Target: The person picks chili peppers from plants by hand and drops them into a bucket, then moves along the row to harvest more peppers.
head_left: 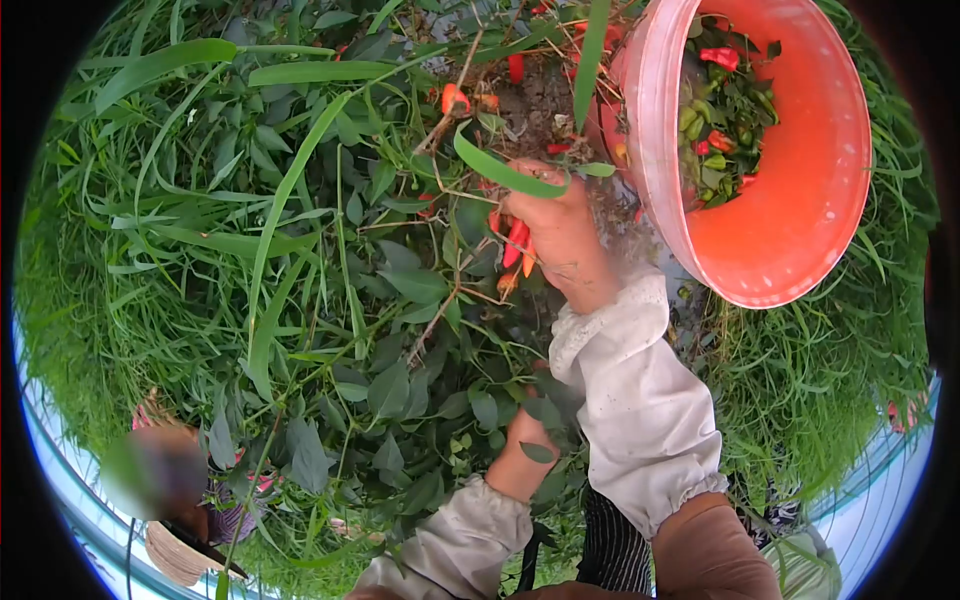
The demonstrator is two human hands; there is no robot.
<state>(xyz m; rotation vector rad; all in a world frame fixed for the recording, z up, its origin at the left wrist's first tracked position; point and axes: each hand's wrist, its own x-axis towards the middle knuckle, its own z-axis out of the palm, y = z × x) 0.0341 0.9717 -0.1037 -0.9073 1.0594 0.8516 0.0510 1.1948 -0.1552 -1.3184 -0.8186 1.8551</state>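
My right hand (pixel 562 225) reaches in among the pepper plants, its fingers curled and partly covered by a grass blade. Several red and orange chili peppers (pixel 516 243) stick out from under its palm side, and it appears closed around them. Lower down, my left hand (pixel 526 450) is pushed into the dark green leaves (pixel 390 390) of a pepper plant. Leaves hide its fingers, so what it touches cannot be seen. More ripe chili peppers (pixel 455 99) hang or lie just beyond my right hand.
A reddish-orange bucket (pixel 800 235) stands tilted at the upper right, close to my right hand. Inside are leaves and some red peppers (pixel 720 58). Tall grass (pixel 200 270) surrounds the plants. Another person (pixel 185 480) is at the lower left, near a straw-coloured hat (pixel 180 555).
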